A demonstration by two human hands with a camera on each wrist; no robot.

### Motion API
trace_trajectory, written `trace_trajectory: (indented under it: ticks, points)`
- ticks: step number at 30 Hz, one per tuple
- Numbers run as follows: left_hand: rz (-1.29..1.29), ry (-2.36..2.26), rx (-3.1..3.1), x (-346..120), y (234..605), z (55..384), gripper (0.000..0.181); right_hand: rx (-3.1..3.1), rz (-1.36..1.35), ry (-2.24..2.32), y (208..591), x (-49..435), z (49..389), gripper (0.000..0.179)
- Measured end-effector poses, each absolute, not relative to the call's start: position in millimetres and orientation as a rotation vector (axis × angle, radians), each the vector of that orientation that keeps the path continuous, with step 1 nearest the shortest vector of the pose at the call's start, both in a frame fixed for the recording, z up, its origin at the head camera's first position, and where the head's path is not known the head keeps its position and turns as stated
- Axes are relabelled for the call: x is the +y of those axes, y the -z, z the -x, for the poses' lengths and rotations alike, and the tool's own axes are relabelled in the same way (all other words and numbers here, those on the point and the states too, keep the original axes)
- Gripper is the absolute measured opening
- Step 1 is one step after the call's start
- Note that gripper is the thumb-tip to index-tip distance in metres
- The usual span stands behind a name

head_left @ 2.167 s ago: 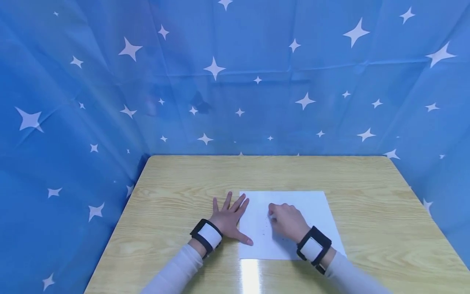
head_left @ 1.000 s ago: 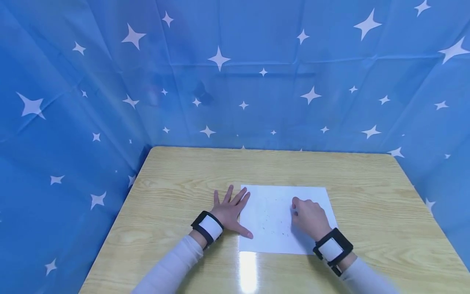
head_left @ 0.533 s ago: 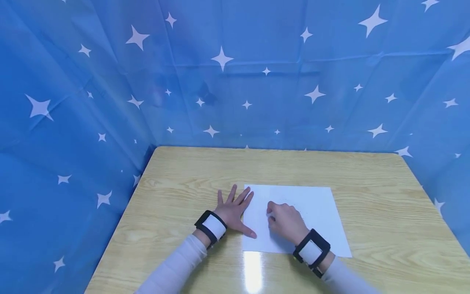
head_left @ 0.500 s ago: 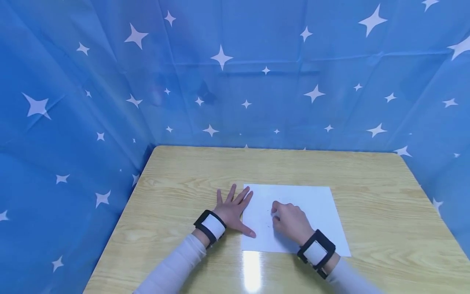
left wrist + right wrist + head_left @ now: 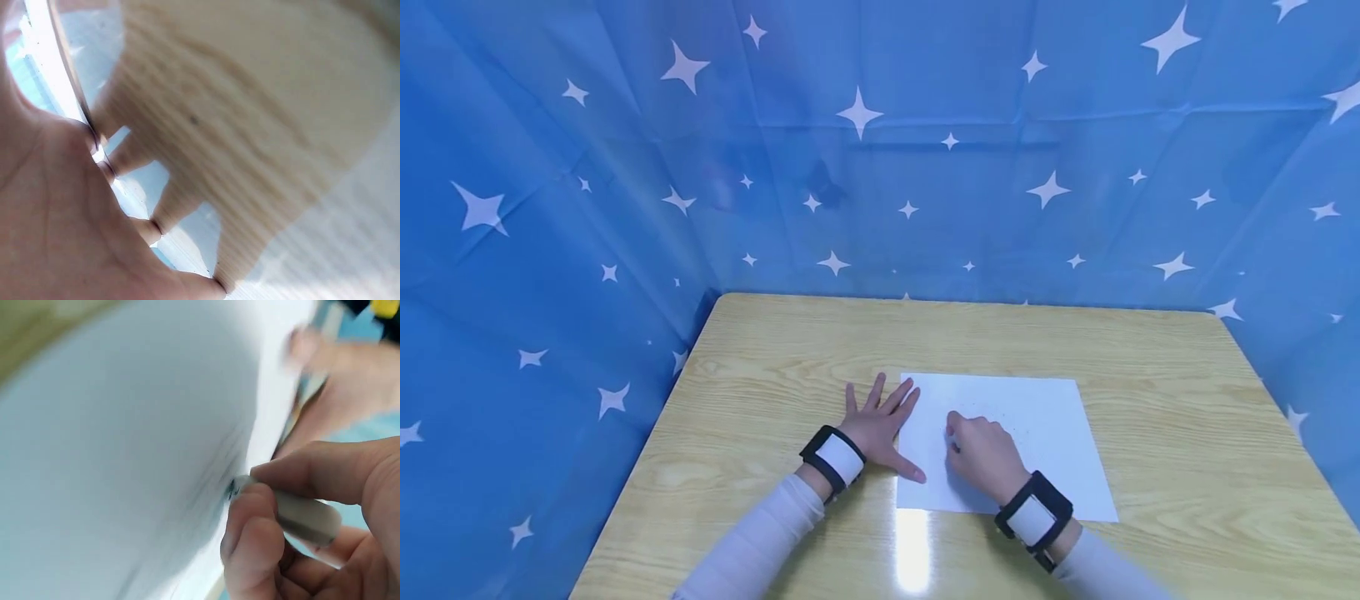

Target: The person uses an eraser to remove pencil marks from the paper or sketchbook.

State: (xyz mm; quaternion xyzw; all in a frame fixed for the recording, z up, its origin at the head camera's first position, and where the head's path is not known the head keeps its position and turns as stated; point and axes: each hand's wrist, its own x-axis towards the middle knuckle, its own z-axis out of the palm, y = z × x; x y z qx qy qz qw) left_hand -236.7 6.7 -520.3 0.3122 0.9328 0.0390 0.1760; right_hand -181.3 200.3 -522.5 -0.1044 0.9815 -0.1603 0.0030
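Note:
A sheet of white paper (image 5: 1052,433) lies on the table. My left hand (image 5: 874,435) is spread at the paper's left edge, palm down, with the thumb over the sheet. My right hand (image 5: 988,457) pinches a small whitish eraser (image 5: 307,517) between thumb and curled fingers, its dark, smudged tip against the paper. Faint grey strokes run near that tip in the right wrist view. Tiny dark crumbs (image 5: 1000,412) dot the sheet above the right hand. In the left wrist view the palm faces the tabletop, with fingertips touching down.
The wooden table (image 5: 760,358) extends around the paper on all sides. Behind and to the sides hangs a blue cloth (image 5: 910,100) with white stars. A bright light reflection shows on the table just below the paper.
My right hand, with the eraser, has swung to the right side of the sheet and back left of its middle. My left hand stays in place on the paper's edge.

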Motion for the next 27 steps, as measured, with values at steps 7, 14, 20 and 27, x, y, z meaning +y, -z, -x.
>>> trace_trajectory:
  ticks: [7,14,20,27]
  points:
    - [-0.894,-0.129,2.64,12.4,524.8,236.4,0.129,3.032,0.35,0.585,528.0,199.0,177.3,0.009]
    - [-0.871,-0.082,2.628,3.9,523.5,242.5,0.134,3.002,0.013,0.611,522.0,273.8,163.2,0.01]
    - [-0.859,-0.106,2.622,1.3,522.5,243.1,0.133,3.063,0.089,0.554,521.5,249.0,167.2,0.012]
    - [-0.874,-0.126,2.633,8.4,520.0,237.2,0.128,2.993,0.388,0.628,523.6,185.5,179.2,0.008]
